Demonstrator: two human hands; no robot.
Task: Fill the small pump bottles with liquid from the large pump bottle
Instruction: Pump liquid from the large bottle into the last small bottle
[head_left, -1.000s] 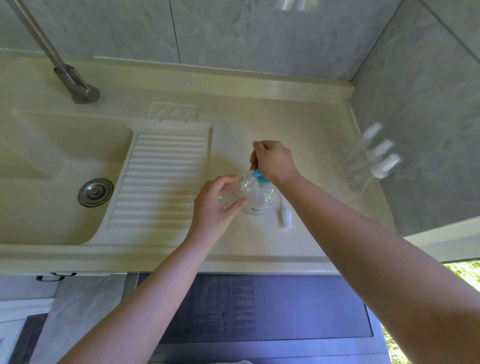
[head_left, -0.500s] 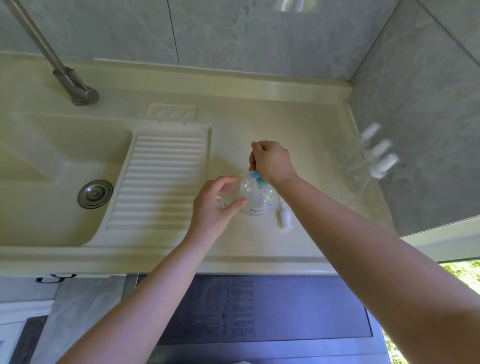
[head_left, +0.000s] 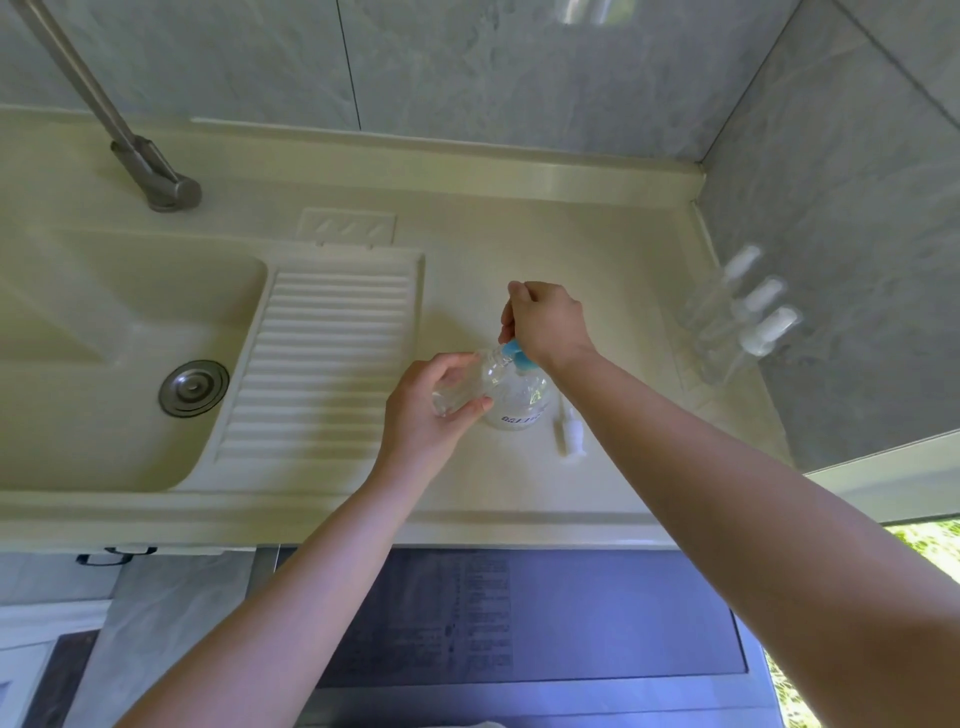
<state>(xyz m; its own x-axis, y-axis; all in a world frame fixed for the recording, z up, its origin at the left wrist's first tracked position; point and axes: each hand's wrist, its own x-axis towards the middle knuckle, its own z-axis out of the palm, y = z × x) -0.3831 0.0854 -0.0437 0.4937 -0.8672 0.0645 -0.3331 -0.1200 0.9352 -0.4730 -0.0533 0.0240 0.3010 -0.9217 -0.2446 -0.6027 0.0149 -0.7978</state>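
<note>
Beside both hands gripping bottles lies a loose pump (head_left: 569, 434); capped bottles (head_left: 748, 317) stand right.

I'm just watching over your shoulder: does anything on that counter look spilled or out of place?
No spill shows. The one loose item is a small white pump top lying on its side on the counter, right of the large pump bottle. Three small bottles stand by the wall.

Your cream counter (head_left: 519, 218) carries the large pump bottle (head_left: 519, 400), a loose pump head (head_left: 570, 434) at its three o'clock, and three small bottles (head_left: 737, 322) farther right.
</note>
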